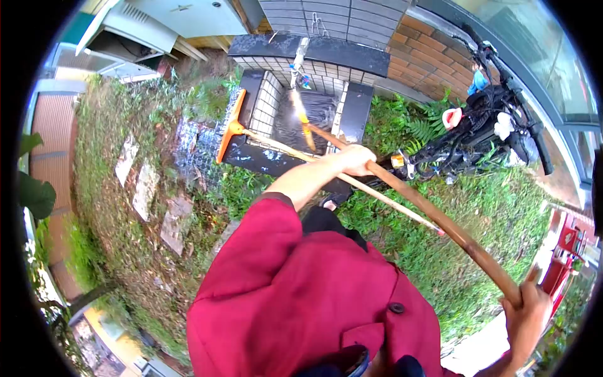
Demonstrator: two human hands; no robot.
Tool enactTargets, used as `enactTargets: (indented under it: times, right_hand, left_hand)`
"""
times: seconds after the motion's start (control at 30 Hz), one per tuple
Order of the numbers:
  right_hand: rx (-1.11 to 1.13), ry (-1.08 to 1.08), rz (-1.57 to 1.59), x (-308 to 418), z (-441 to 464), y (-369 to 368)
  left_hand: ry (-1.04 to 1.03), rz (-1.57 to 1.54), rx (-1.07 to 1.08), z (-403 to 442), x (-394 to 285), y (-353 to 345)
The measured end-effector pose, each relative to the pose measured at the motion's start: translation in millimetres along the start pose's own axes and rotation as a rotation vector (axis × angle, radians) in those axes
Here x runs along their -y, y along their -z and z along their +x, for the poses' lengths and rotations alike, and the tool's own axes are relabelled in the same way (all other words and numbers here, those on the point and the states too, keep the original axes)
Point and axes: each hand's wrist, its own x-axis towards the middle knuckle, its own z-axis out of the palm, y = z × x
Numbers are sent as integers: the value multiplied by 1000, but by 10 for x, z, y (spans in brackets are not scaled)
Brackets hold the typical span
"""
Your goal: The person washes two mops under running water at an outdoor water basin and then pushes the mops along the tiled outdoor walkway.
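My left hand (357, 160) is closed around the middle of a brown wooden pole (440, 217). Close to the pole's near end, at the right, my right hand (527, 314) grips it too. At its far end is a narrow orange-yellow head (304, 119), bright with glare, inside a tiled basin (267, 100) beneath a tap (295, 68). What kind of head it is, I cannot tell. An orange squeegee (231, 125) leans on the basin's left rim. Its pale handle passes below my left hand and runs to the right.
A black bicycle (465, 132) stands at the right by a brick wall (427, 56). Grass and stepping slabs (146, 191) lie to the left. White cabinets (176, 16) stand at the upper left, and a red object (565, 245) is at the far right.
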Motion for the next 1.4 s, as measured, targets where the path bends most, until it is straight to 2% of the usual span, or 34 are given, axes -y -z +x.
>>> enactTargets:
  times: [0.03, 0.1, 0.17, 0.23, 0.27, 0.3, 0.33, 0.37, 0.43, 0.47, 0.5, 0.53, 0.57, 0.63, 0.67, 0.7, 0.77, 0.83, 0.9, 0.93, 0.97, 1.0, 1.03, 1.1, 1.13, 1.2, 1.23, 1.37, 1.4]
  right_hand:
    - [-48, 1, -7, 21, 123, -53]
    - [25, -33, 48, 2, 365, -141]
    - [56, -50, 77, 0, 385, -41]
    - [77, -1, 17, -94, 259, 81]
    - [105, -21, 15, -166, 152, 231]
    - [135, -32, 19, -245, 41, 351]
    - [181, -137, 114, -347, -78, 359]
    - [227, -241, 207, -424, -104, 379]
    - [506, -234, 144, -359, 52, 521]
    - [521, -198, 157, -190, 175, 505]
    - [531, -124, 32, -35, 283, 412]
    - [457, -118, 112, 39, 286, 164]
    - [384, -117, 190, 99, 252, -87]
    - [441, -145, 294, 167, 138, -340]
    - [503, -220, 417, 94, 11, -540]
    - [562, -296, 541, -29, -172, -763]
    - [733, -401, 726, -292, -643, -1203]
    - [921, -449, 658, -535, -1227, -1632]
    - [967, -345, 819, -600, -1683, -1917]
    - [986, -417, 771, -505, -1715, -1834]
    - [947, -329, 925, -680, -2071, -2247]
    - [1055, -503, 1047, -923, -2416, -2784]
    - [1165, -682, 1162, -985, -2557, -2989]
    - [1143, -616, 1193, -1158, -2445, -3227]
    - [1119, -656, 1327, -1257, -2560, -3563]
    - [1003, -564, 1395, -1234, -2301, -3534]
    - [1019, -530, 1459, -1253, -2161, -3478]
    - [995, -561, 1512, -1425, -1845, -3357]
    - [975, -547, 1578, -1516, -1838, -3369]
  left_hand:
    - [82, 43, 122, -21, 24, 148]
    - [169, 21, 173, -96, 165, 316]
    - [81, 64, 162, 15, 303, 230]
    - [-3, 120, 340, 280, -38, 352]
    - [-132, 108, 314, 438, -142, 251]
    - [-100, 62, 348, 601, -308, 118]
    - [-216, -21, 318, 645, -387, 108]
    - [-174, -80, 357, 579, -520, 305]
    - [-94, -164, 177, 413, -403, 166]
    - [-100, -123, 11, 308, -295, 60]
    - [-117, -79, -154, 246, -154, -91]
    - [-135, -89, -331, 178, 69, -358]
    - [-93, -62, -377, 128, 224, -573]
    - [37, 120, -86, 128, 207, -572]
    - [34, 129, 150, 145, 141, -473]
    - [-56, 132, 215, 140, 128, -507]
    - [-80, 207, 390, 99, 40, -674]
    - [-279, 265, 475, 25, -119, -851]
    - [-374, 267, 802, -28, -444, -802]
    - [-352, 270, 814, -95, -531, -906]
    - [-335, 271, 832, -169, -618, -1023]
    - [-303, 273, 910, -186, -724, -1089]
    - [-282, 284, 906, -207, -823, -1113]
    - [-227, 304, 886, -269, -1029, -1050]
    - [-174, 342, 934, -279, -1125, -989]
    - [-112, 328, 963, -365, -1082, -1027]
    - [-84, 320, 976, -391, -1050, -1034]
    - [-24, 288, 1093, -331, -1267, -624]
    - [82, 261, 1167, -303, -1055, -813]
